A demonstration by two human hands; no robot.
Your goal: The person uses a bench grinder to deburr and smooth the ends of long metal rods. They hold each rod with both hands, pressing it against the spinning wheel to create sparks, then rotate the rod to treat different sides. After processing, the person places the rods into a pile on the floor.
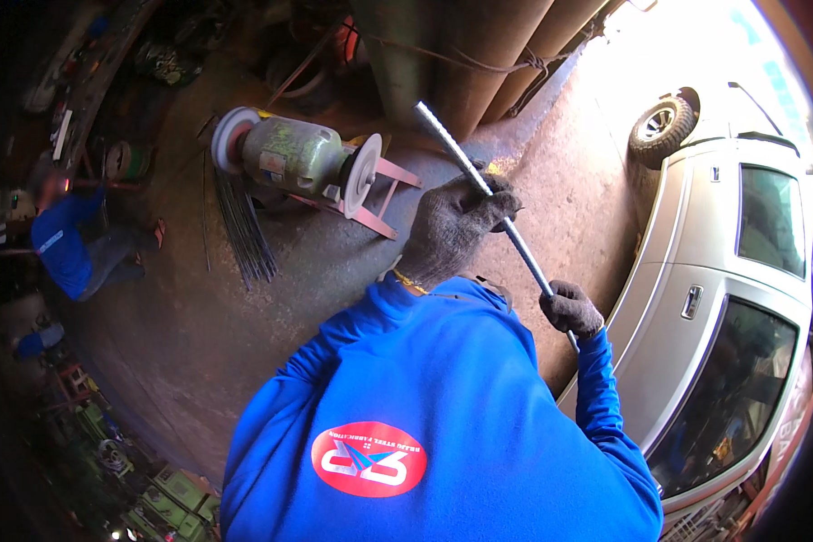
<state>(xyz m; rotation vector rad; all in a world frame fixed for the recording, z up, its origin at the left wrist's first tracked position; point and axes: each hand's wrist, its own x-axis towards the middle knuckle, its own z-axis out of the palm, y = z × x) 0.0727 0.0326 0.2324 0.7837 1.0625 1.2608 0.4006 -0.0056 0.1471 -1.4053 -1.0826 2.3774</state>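
While a silvery metal rod [520,244] is held by both hands near the centre of the head view, slightly right of the middle of the frame, neither hand is spread wide. The left hand [446,228], covered by a dark grey knitted glove, is curled around the upper half of the rod, with the shaft passed across its fingers; how tightly it is clasped cannot be told. The right hand [572,309], gloved likewise, is closed in a fist around the rod near its lower end, and only a short stub is left showing beneath it.

The rod's long axis is set on a steep diagonal. Its upper end, rougher and whiter in look, is pointed toward the upper left of the frame, and its lower end toward the lower right. Between the two hands, a bare stretch of shaft is seen.

At the upper left of centre, a green two-wheeled grinding machine [291,155] is mounted on a pink stand [387,200], apart from the rod. Below the machine, a bundle of dark rods [246,237] is laid on the floor [244,352]. The right side of the frame is filled by a silver vehicle [673,271].
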